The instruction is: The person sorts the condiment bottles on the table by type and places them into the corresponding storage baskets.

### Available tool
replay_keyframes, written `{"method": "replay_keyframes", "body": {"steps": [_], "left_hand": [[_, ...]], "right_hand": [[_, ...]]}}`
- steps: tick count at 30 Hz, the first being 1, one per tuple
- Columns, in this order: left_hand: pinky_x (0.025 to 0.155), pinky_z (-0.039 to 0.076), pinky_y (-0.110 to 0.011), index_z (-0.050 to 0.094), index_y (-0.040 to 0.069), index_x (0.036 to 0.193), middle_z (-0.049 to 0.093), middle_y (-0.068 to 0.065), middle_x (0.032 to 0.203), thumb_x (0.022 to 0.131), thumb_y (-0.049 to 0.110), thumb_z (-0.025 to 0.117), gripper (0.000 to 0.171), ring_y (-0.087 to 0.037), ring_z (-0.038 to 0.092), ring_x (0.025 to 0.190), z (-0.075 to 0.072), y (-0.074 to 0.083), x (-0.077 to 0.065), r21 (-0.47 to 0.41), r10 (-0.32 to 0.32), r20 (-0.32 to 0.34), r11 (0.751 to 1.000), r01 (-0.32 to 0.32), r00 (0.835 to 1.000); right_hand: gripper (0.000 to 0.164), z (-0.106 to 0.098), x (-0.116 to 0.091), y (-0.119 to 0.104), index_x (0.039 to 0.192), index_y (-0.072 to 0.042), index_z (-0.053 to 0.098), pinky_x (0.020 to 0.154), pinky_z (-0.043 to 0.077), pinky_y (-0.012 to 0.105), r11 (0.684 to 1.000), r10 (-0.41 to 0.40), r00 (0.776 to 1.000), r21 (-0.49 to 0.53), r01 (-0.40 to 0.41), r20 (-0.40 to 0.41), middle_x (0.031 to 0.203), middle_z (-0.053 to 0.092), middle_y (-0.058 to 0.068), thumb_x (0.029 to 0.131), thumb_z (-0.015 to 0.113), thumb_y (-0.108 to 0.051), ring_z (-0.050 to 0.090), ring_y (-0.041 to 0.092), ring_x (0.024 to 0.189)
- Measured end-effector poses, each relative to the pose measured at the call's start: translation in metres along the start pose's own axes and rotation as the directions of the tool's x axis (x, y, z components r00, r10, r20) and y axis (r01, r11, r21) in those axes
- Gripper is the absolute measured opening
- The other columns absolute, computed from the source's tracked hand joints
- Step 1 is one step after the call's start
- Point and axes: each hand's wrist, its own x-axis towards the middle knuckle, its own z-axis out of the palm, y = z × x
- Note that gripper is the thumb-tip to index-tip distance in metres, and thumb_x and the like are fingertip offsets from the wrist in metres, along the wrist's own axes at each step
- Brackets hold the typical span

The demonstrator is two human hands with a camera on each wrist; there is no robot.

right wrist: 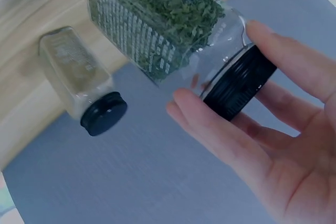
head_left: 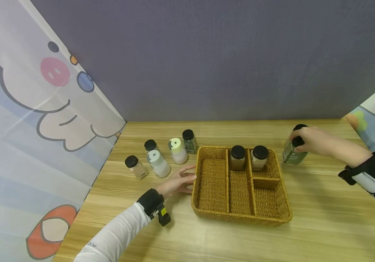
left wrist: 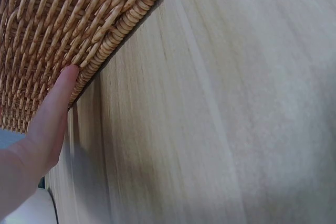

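A wicker basket (head_left: 228,182) with several compartments sits on the table. Straight fingers of my left hand (head_left: 179,181) touch its left side; in the left wrist view one fingertip meets the woven wall (left wrist: 47,40). To the right of the basket, my right hand (head_left: 315,140) pinches a clear jar of chopped green herbs (right wrist: 173,30) near its black lid (right wrist: 239,82). A second black-lidded jar, holding tan powder (right wrist: 76,69), stands just behind that herb jar. Inside the basket, two black-lidded jars (head_left: 238,157) (head_left: 259,158) stand in the back of the middle and right compartments.
Left of the basket stand two white-bodied bottles (head_left: 159,165) (head_left: 178,153), a green herb jar (head_left: 190,142), a tan jar (head_left: 138,169) and another black-lidded jar (head_left: 150,145). A grey panel (head_left: 207,65) rises behind the table, with printed cloth (head_left: 43,145) at the left side.
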Motion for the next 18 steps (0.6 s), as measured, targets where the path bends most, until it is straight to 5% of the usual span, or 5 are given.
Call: {"method": "replay_keyframes", "body": {"steps": [18], "left_hand": [[0.086,0.044,-0.05,0.02,0.009,0.14,0.031,-0.029,0.133,0.09,0.01,0.048,0.057,-0.039,0.04,0.117,0.007,0.012,-0.006,-0.033,-0.033,-0.004,0.999,0.033,0.999]], "right_hand": [[0.03,-0.012,-0.015,-0.018,0.095,0.0,0.062,0.064,0.049,0.042,0.994,-0.094,0.994,-0.067,0.091,-0.048,0.088,0.062,0.008,0.068,0.073,-0.009,0.058,0.03,0.078]]}}
